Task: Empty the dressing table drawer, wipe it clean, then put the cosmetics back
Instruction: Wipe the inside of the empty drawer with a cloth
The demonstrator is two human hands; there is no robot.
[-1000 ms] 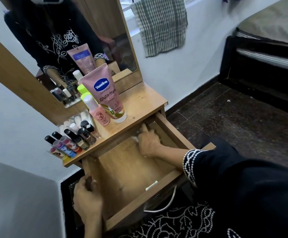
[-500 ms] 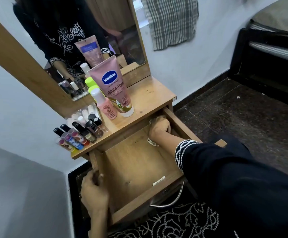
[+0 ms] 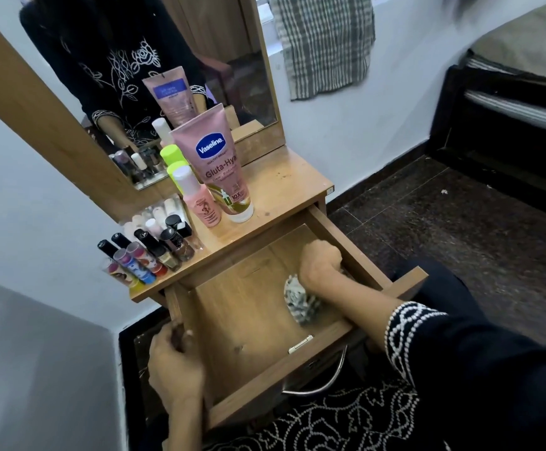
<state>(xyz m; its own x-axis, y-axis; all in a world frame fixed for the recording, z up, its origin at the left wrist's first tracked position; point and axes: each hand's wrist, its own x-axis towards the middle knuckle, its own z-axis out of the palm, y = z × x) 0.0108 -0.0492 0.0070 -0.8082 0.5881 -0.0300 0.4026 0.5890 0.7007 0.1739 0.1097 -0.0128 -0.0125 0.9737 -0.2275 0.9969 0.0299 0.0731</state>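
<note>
right hand point(image 3: 319, 266) bunching cloth point(image 3: 299, 301) against drawer point(image 3: 343, 237) right wall, left floor bare

A: Drawer point(image 3: 258, 307): wood-grain board, matt, smooth. Tabletop point(image 3: 284, 187): same board, slight sheen, some scuffs.
B: Handle point(image 3: 323, 382)?
A: Bent metal, polished. Rag point(image 3: 297, 301): patterned cloth, crumpled.
B: Lotion tube point(image 3: 219, 164)?
A: Pink plastic, glossy. Towel point(image 3: 323, 43): checked woven cloth. Floor point(image 3: 460, 229): dark speckled stone, smooth.

A home bedroom: a wooden dressing table point(image 3: 284, 183) with a mirror point(image 3: 167, 76), and a bed point(image 3: 509, 70) beside it.
</note>
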